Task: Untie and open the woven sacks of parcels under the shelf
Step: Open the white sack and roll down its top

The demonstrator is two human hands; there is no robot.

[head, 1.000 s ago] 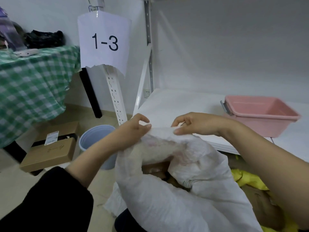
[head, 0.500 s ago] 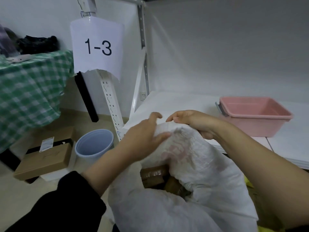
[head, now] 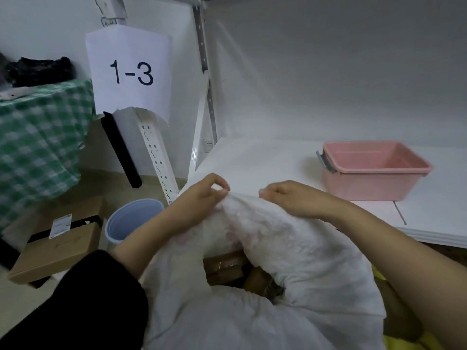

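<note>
L hand (head: 199, 199): thumb + forefinger tips closed in a pinch on the top edge of the white woven sack (head: 298, 251), other fingers curled behind; black sleeve (head: 80, 304) on that forearm. R hand (head: 293, 198): palm down, fingers curled over the same top edge, gripping the fabric; forearm bare. Hands near each other, a short span of sack rim between them. Sack position: in front of and below both hands, raised top edge held up by the front lip of the white shelf board (head: 252, 157); mouth gapes open beneath the hands, fabric crumpled, faint pinkish print, not legible. Contents: brown parcels (head: 227, 265), tape-wrapped, showing in the opening, below + between the wrists. Writing: paper sign (head: 129, 72) hung at the shelf upright (head: 158, 160), reads "1-3" in black. Cardboard box (head: 58, 251) on floor at L, w/ black band + white label (head: 60, 224), text too small to read. Other items: pale blue bucket (head: 134, 218) on floor between box and L forearm; pink plastic tub (head: 374, 170) w/ grey handle on shelf board, well to the R of R hand; green check cloth (head: 38, 140) draped at far L, dark items on top; yellow material (head: 409, 343) at lower R beside sack
</note>
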